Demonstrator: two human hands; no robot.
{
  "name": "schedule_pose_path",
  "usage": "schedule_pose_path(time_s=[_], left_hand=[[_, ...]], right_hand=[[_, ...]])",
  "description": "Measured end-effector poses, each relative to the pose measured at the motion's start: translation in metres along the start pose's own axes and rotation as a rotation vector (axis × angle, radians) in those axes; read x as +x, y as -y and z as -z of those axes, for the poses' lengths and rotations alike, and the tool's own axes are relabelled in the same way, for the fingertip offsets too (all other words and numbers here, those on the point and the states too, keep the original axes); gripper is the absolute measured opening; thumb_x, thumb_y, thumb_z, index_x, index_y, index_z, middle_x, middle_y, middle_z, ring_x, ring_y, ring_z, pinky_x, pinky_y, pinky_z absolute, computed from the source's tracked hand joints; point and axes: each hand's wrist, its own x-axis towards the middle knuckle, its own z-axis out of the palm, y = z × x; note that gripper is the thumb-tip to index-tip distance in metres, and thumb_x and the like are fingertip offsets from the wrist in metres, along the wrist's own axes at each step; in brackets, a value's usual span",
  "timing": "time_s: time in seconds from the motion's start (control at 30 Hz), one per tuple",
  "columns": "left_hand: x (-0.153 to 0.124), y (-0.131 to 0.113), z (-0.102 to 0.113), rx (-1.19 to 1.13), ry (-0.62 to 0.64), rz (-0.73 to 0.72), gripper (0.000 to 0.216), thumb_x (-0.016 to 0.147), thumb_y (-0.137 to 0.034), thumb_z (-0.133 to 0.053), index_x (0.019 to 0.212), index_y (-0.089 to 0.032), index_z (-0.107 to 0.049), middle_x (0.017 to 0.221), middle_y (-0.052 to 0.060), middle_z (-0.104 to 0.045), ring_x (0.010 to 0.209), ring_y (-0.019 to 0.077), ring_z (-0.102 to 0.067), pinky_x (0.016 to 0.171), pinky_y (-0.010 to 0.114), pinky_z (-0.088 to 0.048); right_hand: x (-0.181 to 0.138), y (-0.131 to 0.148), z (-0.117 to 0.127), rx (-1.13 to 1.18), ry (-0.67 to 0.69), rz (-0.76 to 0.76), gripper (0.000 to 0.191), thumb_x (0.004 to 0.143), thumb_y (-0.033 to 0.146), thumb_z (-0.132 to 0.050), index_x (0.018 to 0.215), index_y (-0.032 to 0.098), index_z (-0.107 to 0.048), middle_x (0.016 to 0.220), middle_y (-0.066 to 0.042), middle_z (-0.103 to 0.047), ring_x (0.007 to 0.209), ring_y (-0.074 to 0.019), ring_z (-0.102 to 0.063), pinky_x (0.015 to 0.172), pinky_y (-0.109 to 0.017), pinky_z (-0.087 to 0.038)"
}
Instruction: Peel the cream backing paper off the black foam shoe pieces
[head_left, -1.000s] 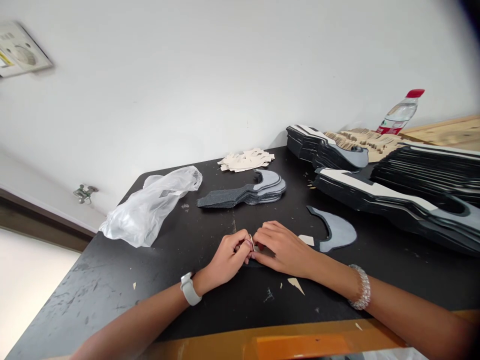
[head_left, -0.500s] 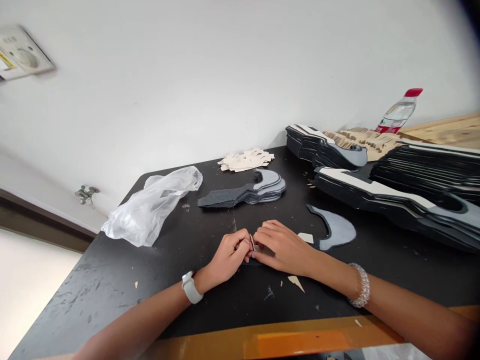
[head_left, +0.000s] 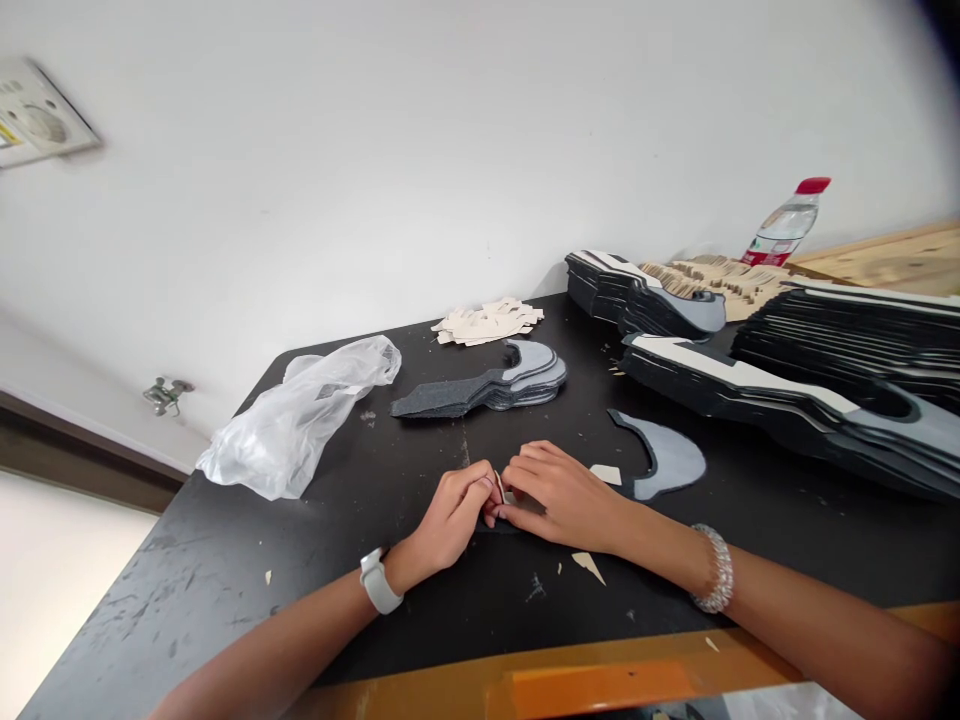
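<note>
We see a black desk (head_left: 360, 470), scuffed toward its left side, with brown tape (head_left: 420, 682) along the near edge. On it we have a crumpled translucent plastic bag (head_left: 300, 425) at left, a heap of cream cutouts (head_left: 487, 322) near the far edge, a stack of curved gray felt-like pieces (head_left: 480, 391) around the middle, black-sided stacks (head_left: 757, 395) at right, a single curved gray piece (head_left: 679, 462) and small cream scraps (head_left: 589, 567).
</note>
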Motion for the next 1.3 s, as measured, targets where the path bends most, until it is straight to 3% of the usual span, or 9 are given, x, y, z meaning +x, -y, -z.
schedule_pose_path(time_s=[0.33,0.47,0.7,1.0,1.3], left_hand=[[0.0,0.002,0.001,0.01,0.016,0.0,0.03,0.094,-0.025,-0.036,0.068,-0.017,-0.048,0.062,-0.002,-0.05,0.057,0.0098,-0.049,0.06,0.022,-0.039],[0.0,0.0,0.0,0.113,0.024,-0.049,0.031,0.096,-0.027,-0.035,0.069,-0.017,-0.046,0.063,-0.002,-0.049,0.059,0.01,-0.047,0.062,0.022,-0.037],[-0.001,-0.004,0.0,0.281,0.019,-0.103,0.031,0.097,-0.028,-0.033,0.068,-0.018,-0.04,0.063,-0.002,-0.047,0.058,0.0108,-0.043,0.061,0.023,-0.032],[-0.001,-0.002,-0.003,0.357,0.032,-0.163,0.025,0.093,-0.019,-0.037,0.069,-0.019,-0.034,0.063,-0.005,-0.039,0.058,0.0093,-0.037,0.06,0.022,-0.029],[0.001,-0.007,-0.003,0.308,0.024,-0.137,0.025,0.092,-0.019,-0.036,0.067,-0.018,-0.037,0.061,-0.005,-0.042,0.057,0.0094,-0.039,0.059,0.022,-0.031]], right_hand=[[0.0,-0.001,-0.001,-0.002,-0.008,0.001,0.022,0.091,0.037,-0.052,0.078,0.019,-0.054,0.073,-0.002,-0.056,0.074,-0.0175,-0.048,0.081,-0.033,-0.038],[0.001,-0.001,0.002,0.017,0.012,0.015,0.025,0.092,0.039,-0.05,0.08,0.018,-0.055,0.076,-0.002,-0.056,0.075,-0.0173,-0.048,0.082,-0.034,-0.038],[0.0,0.0,0.007,0.058,0.058,0.017,0.026,0.095,0.019,-0.035,0.077,0.019,-0.053,0.073,-0.001,-0.055,0.072,-0.0159,-0.045,0.09,-0.036,-0.036],[-0.001,0.001,-0.004,-0.025,-0.067,0.004,0.022,0.088,0.02,-0.041,0.067,0.021,-0.047,0.063,0.002,-0.05,0.065,-0.0146,-0.042,0.102,-0.043,-0.028],[-0.002,-0.002,0.001,0.095,0.017,-0.007,0.023,0.091,0.023,-0.039,0.069,0.02,-0.045,0.065,0.003,-0.049,0.068,-0.0137,-0.044,0.103,-0.041,-0.027]])
